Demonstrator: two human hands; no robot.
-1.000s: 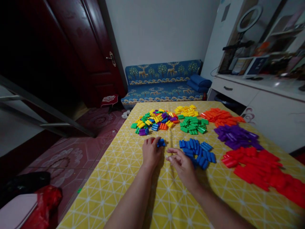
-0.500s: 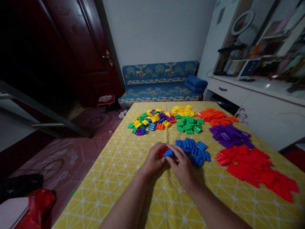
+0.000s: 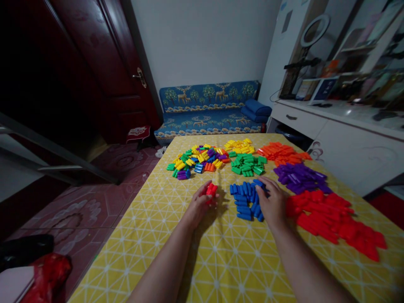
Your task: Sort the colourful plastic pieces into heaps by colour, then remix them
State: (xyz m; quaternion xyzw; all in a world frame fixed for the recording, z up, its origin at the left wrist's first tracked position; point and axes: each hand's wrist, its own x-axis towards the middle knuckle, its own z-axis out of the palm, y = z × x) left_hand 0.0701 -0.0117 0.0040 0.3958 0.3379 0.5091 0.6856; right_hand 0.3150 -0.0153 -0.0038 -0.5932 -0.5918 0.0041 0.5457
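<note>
My left hand [image 3: 198,203] grips a red plastic building block [image 3: 211,190] between thumb and fingers, just above the table. To the right, my right hand [image 3: 272,201] is at the right side of the pile of blue building blocks [image 3: 244,200]. A blue building block [image 3: 259,183] shows at its thumb and fingertips, pinched there; part of it is hidden by the hand. Beside my right wrist spreads a pile of red blocks [image 3: 339,216].
Farther back lie piles of purple [image 3: 301,176], orange [image 3: 280,152], green [image 3: 248,164] and yellow blocks [image 3: 240,146]. A mixed-colour pile [image 3: 197,160] is at the back left. All rest on a table with a yellow patterned cloth [image 3: 151,244]. A blue sofa [image 3: 205,120] stands behind.
My hands were together around a red and a blue block. They have parted: the red block stays in my left hand, and my right hand has moved right to the blue pile.
</note>
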